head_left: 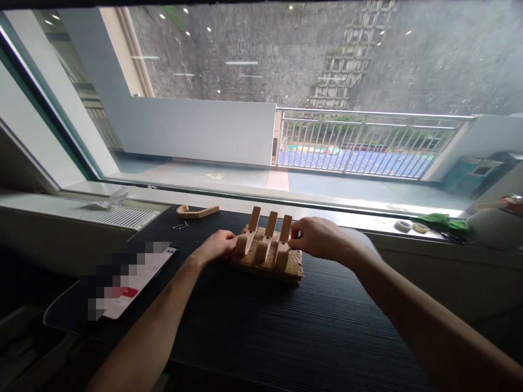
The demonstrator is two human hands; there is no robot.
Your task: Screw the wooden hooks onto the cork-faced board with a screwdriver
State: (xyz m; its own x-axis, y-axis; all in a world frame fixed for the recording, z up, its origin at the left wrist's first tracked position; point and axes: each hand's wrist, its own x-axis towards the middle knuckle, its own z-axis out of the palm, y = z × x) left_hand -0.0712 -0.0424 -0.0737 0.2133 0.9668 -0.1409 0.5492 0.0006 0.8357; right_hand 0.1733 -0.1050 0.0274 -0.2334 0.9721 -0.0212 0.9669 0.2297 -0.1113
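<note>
A cork-like brown block [295, 268] lies on the black table [286, 326], with three light wooden pegs [267, 239] standing tilted in a row on it. My left hand [216, 246] is curled against the block's left end, its fingers touching the leftmost peg. From the right, my right hand [316, 237] reaches in with fingertips pinched at the rightmost peg [284, 239]. Whether something small sits in that pinch is hidden.
A curved wooden piece [197, 211] and small dark screws [181, 225] lie at the table's far left. A phone [139, 280] rests near the left edge. Tape rolls [411, 226] and green material [441, 222] sit on the windowsill at right. A radiator grille [102, 213] is at left.
</note>
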